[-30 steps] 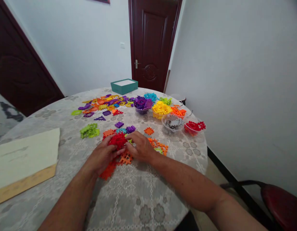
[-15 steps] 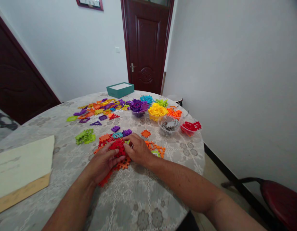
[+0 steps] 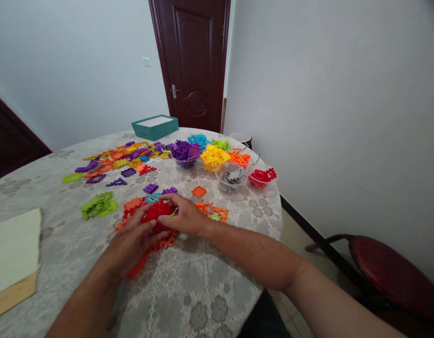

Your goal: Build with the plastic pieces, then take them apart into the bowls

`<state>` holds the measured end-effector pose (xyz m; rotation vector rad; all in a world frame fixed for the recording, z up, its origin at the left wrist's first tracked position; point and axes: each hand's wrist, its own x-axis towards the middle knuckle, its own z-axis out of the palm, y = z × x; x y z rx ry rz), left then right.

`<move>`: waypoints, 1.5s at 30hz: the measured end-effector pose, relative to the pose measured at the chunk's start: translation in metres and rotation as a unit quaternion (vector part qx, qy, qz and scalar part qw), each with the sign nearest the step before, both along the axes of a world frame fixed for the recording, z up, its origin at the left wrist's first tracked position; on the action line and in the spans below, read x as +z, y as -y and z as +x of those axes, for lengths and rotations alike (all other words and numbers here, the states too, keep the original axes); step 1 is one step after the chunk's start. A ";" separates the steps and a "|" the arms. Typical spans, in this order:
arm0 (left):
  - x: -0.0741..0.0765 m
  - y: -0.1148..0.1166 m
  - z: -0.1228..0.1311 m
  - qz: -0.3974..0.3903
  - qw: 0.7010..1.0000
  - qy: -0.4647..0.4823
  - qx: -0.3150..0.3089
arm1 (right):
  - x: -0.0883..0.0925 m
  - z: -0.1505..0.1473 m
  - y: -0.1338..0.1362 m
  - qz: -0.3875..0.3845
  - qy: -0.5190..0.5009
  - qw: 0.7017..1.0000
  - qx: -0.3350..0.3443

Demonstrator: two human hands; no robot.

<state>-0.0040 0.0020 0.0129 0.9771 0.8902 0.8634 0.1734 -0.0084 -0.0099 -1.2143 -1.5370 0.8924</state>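
On the round table (image 3: 202, 300), two hands are holding a red toy clump.

The left hand (image 3: 132, 241) and the right hand (image 3: 185, 217) are lying low, arms stretching forward, fingers curling around the red block clump (image 3: 154, 212) from both sides. The clump is sitting on flat orange pieces (image 3: 165, 241) in front of the bowls of blocks (image 3: 231, 176).

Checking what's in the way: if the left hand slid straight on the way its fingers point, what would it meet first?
The left hand points up-right, its fingers already on the red block cluster. That comes first, then probably the right hand gripping its far side, though depth is unclear.
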 end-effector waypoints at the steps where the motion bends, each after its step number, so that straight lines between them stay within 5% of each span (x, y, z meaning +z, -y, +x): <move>1: 0.002 0.001 0.000 0.001 1.000 -0.003 -0.006 | 0.002 0.001 0.000 0.002 -0.005 1.000 0.006; 7: 0.016 -0.003 -0.012 0.024 1.000 -0.007 -0.001 | 0.038 0.040 -0.006 0.034 -0.061 0.997 -0.031; 12: 0.014 -0.021 -0.034 0.144 0.967 -0.032 0.208 | 0.077 0.140 0.010 0.128 0.051 0.963 -0.232; 17: 0.009 -0.041 -0.058 0.161 0.910 -0.040 0.379 | 0.074 0.243 0.033 0.080 0.205 0.889 -0.401; 22: 0.001 -0.055 -0.075 0.139 0.883 -0.044 0.446 | 0.059 0.288 0.039 -0.021 0.378 0.820 -0.429; 28: -0.012 -0.064 -0.082 0.083 0.883 -0.045 0.459 | 0.057 0.294 0.035 -0.071 0.396 0.815 -0.418; 34: -0.016 -0.068 -0.085 0.079 0.886 -0.029 0.456 | 0.066 0.290 0.049 0.021 0.374 0.806 -0.459; 38: -0.011 -0.060 -0.083 0.082 0.890 -0.033 0.448 | 0.072 0.256 0.056 0.105 0.356 0.824 -0.428; 41: -0.009 -0.055 -0.081 0.073 0.899 -0.033 0.431 | 0.077 0.212 0.055 0.133 0.340 0.866 -0.342; 45: -0.017 -0.057 -0.082 0.082 0.893 -0.038 0.441 | 0.081 0.140 0.046 0.123 0.331 0.930 -0.100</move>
